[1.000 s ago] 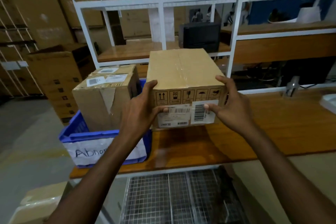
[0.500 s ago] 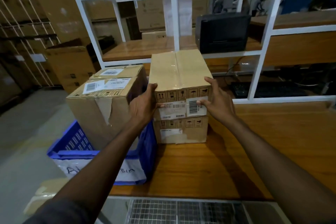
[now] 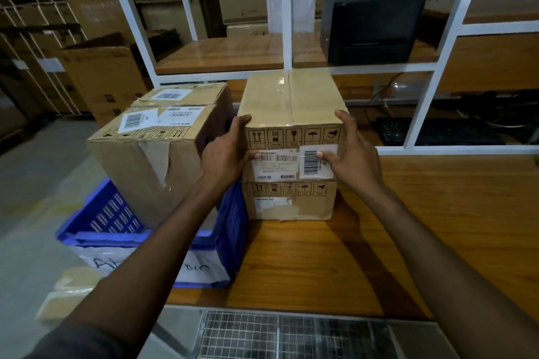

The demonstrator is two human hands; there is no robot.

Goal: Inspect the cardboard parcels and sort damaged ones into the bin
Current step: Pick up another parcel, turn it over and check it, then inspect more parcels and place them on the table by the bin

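Note:
A taped cardboard parcel (image 3: 291, 105) with barcode labels rests on top of a second, flatter parcel (image 3: 291, 204) on the wooden table. My left hand (image 3: 226, 154) grips its left front corner and my right hand (image 3: 351, 151) grips its right front corner, thumbs on the labels. To the left stands the blue bin (image 3: 110, 216) with a handwritten white label. In it sit a parcel with a torn front face (image 3: 151, 154) and another parcel (image 3: 186, 93) behind that one.
A white metal frame (image 3: 287, 23) rises behind the table (image 3: 408, 227), with a black printer (image 3: 370, 29) on its shelf and a keyboard (image 3: 437, 132) lower right. Large cartons (image 3: 102, 76) stand on the floor at left. A wire mesh shelf (image 3: 277, 335) lies below the table edge.
The parcel in my hands came down onto the lower parcel on the table, and the view moved closer to the stack. Both hands kept hold of it.

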